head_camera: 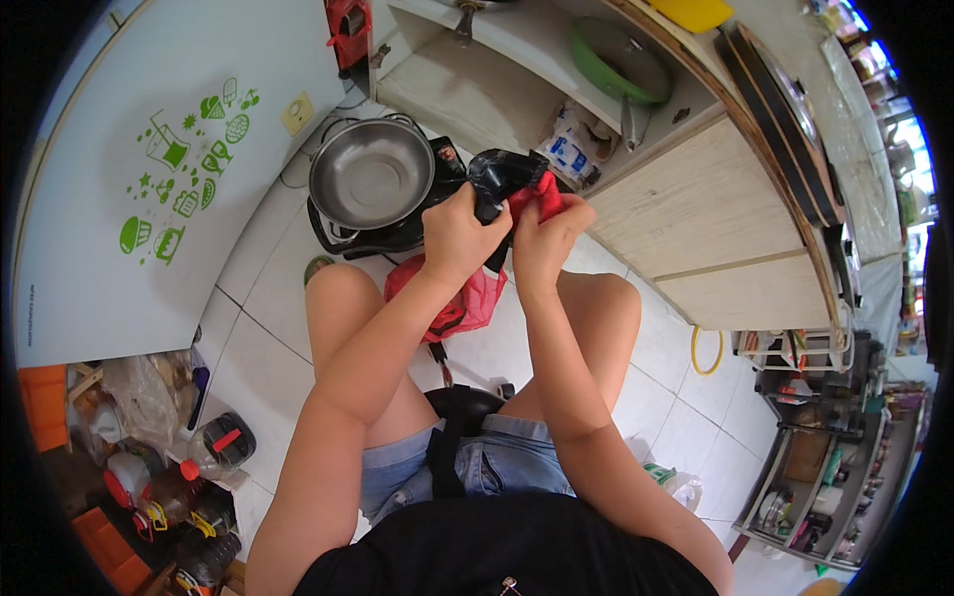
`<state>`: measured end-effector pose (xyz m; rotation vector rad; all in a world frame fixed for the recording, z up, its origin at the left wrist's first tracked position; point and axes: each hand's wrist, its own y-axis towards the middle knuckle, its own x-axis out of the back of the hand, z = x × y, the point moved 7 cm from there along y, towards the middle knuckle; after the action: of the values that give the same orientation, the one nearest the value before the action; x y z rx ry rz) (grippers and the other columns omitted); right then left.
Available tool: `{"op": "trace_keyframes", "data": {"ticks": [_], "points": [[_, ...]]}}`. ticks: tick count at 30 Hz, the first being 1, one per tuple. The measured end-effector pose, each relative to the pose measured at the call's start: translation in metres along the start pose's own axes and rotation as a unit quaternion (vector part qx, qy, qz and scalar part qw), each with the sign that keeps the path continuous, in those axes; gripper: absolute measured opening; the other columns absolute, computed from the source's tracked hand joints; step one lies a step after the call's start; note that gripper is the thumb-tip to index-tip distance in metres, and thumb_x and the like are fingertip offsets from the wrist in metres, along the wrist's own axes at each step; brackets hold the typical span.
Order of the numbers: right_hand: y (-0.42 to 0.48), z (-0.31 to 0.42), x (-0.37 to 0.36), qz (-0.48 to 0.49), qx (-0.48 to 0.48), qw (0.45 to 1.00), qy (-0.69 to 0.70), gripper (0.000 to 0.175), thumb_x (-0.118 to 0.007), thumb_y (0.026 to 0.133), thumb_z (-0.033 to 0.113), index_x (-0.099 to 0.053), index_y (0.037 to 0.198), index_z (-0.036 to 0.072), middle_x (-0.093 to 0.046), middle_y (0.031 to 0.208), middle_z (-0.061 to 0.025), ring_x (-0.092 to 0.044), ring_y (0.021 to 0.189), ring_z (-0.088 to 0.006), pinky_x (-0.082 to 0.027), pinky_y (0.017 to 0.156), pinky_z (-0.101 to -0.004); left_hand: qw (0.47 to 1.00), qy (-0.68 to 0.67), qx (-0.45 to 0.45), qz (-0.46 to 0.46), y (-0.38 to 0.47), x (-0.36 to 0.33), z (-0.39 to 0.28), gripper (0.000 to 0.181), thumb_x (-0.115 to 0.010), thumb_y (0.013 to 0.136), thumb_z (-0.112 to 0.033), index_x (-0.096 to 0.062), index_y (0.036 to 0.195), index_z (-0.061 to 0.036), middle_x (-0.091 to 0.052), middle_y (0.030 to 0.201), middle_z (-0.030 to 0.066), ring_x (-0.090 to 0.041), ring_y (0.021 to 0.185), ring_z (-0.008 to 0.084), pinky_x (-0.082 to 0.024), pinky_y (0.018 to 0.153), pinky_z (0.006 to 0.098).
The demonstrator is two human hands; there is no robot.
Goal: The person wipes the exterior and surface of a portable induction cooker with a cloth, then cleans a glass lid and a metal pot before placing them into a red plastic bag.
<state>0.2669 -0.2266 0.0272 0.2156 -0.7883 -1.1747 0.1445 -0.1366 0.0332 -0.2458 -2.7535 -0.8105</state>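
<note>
My left hand (463, 231) pinches the edge of a black plastic bag (498, 173), in front of the open cabinet. Close beside it, my right hand (548, 231) grips a bunched red cloth or plastic piece (542, 197) against the same black bag. How far the two are joined cannot be told. Below my hands, a red plastic bag (477, 305) hangs or lies between my knees, partly hidden by my left forearm. To the left, an empty stainless steel pan (371, 175) with two loop handles rests on a black appliance (417, 237) on the floor.
At left stands a white fridge (112, 246) with green stickers. The open cabinet (462, 82) holds a green pan (618, 63) and a blue-and-white package (570, 153). Several plastic bottles (216, 447) stand at lower left. A yellow ring (706, 350) and a metal shelf rack (809, 477) are at right.
</note>
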Motion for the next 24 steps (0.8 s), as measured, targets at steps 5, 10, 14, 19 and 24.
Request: {"op": "trace_keyframes", "data": {"ticks": [5,10,14,19,24], "points": [[-0.02,0.039,-0.014,0.142,0.162,0.977,0.004,0.022,-0.06,0.075,-0.002,-0.056,0.096,0.001,-0.056,0.098,-0.0163,-0.056,0.083,-0.0378,-0.046,0.071,-0.0416,0.998,0.013,-0.031,-0.052,-0.005,0.01,-0.001,0.024,-0.071,0.071,-0.023,-0.057,0.067,-0.0041,-0.059,0.059,0.0137,-0.059,0.055,0.0332,-0.048,0.05,0.0385],[-0.011,0.053,-0.004,0.36,0.326,0.874,-0.001,0.017,-0.058,0.071,-0.003,-0.064,0.086,0.004,-0.062,0.098,-0.0098,-0.059,0.078,-0.0315,-0.049,0.069,-0.0369,0.996,0.065,-0.035,-0.05,-0.006,0.018,0.006,0.027,-0.07,0.072,-0.024,-0.056,0.062,-0.0037,-0.057,0.058,0.0152,-0.058,0.054,0.0338,-0.046,0.049,0.0379],[0.012,0.034,0.019,0.438,0.183,0.877,0.078,0.019,-0.055,0.073,-0.005,-0.064,0.088,0.004,-0.061,0.094,-0.0099,-0.059,0.079,-0.0244,-0.049,0.07,-0.0321,0.991,0.053,0.037,-0.119,-0.003,0.027,0.025,0.024,-0.07,0.073,-0.025,-0.062,0.069,-0.0028,-0.059,0.06,0.017,-0.06,0.057,0.0339,-0.047,0.052,0.0354],[0.013,-0.037,0.058,0.084,-0.19,0.896,0.392,0.021,-0.055,0.079,-0.004,-0.06,0.098,0.004,-0.058,0.095,-0.0092,-0.055,0.091,-0.021,-0.045,0.081,-0.0294,0.743,-0.528,0.404,-0.074,-0.005,-0.012,0.09,0.02,-0.069,0.077,-0.012,-0.064,0.085,0.0055,-0.066,0.085,0.0107,-0.064,0.068,0.0216,-0.052,0.061,0.0337],[-0.012,0.051,0.024,0.127,0.153,0.957,0.213,0.027,-0.054,0.079,-0.007,-0.06,0.103,0.004,-0.054,0.105,-0.0126,-0.052,0.102,-0.0261,-0.039,0.091,-0.0322,0.581,-0.613,0.52,0.126,-0.051,-0.068,0.086,0.01,-0.061,0.083,-0.013,-0.061,0.091,-0.0072,-0.063,0.078,0.0037,-0.061,0.06,0.015,-0.049,0.051,0.026]]}}
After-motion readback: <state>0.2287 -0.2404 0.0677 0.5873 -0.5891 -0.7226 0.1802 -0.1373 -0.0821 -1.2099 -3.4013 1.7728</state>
